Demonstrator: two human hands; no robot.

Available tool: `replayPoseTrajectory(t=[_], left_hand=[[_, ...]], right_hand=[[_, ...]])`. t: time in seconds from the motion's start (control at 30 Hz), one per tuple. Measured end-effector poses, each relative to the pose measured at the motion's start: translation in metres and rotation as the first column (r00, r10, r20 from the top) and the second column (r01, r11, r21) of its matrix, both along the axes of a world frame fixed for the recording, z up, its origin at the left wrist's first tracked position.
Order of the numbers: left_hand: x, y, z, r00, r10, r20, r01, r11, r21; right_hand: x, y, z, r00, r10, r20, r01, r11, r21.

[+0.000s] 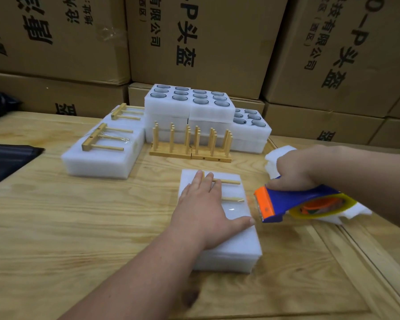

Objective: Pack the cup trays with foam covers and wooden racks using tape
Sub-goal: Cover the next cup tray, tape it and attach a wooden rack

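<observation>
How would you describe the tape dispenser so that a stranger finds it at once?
Look at the wooden table, on its right side beside the near foam block. The right hand grips the tape dispenser there. It is the only blue and orange thing among white foam and pale wood.

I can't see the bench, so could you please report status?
Left hand flat on foam pack. Right hand grips tape dispenser at its edge. Nothing obstructing.
</observation>
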State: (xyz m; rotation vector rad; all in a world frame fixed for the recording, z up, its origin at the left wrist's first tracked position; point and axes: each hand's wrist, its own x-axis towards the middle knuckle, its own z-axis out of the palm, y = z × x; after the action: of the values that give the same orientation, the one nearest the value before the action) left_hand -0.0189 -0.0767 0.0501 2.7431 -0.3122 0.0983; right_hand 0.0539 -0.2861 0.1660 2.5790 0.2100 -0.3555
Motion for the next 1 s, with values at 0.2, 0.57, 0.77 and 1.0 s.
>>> replayPoseTrajectory(t=[0.2,0.57,0.77,1.0], left_hand=[[0.001,0.0,-0.002,1.0,-0.001,0.008,0.001,1.0,-0.002],[0.003,-0.003,-0.002,1.0,-0.007,0.019,0.006,1.0,0.025],[0.002,-0.004,-0.002,1.0,-0.009,0.02,0.008,0.999,0.05],[0.003,-0.004,-0.003,1.0,0.003,-0.002,-0.003,0.999,0.051]], right_hand=[[0.003,0.051,-0.01,0.996,0.091,0.008,-0.089,0.984,-0.157],[0.002,0.092,-0.019,0.989,-0.122,-0.083,0.101,0.969,-0.224],[0.004,0.092,-0.027,0.998,-0.046,-0.05,0.031,0.965,-0.261],[0.005,0.066,-0.037,0.996,-0.044,-0.075,0.031,0.986,-0.166]])
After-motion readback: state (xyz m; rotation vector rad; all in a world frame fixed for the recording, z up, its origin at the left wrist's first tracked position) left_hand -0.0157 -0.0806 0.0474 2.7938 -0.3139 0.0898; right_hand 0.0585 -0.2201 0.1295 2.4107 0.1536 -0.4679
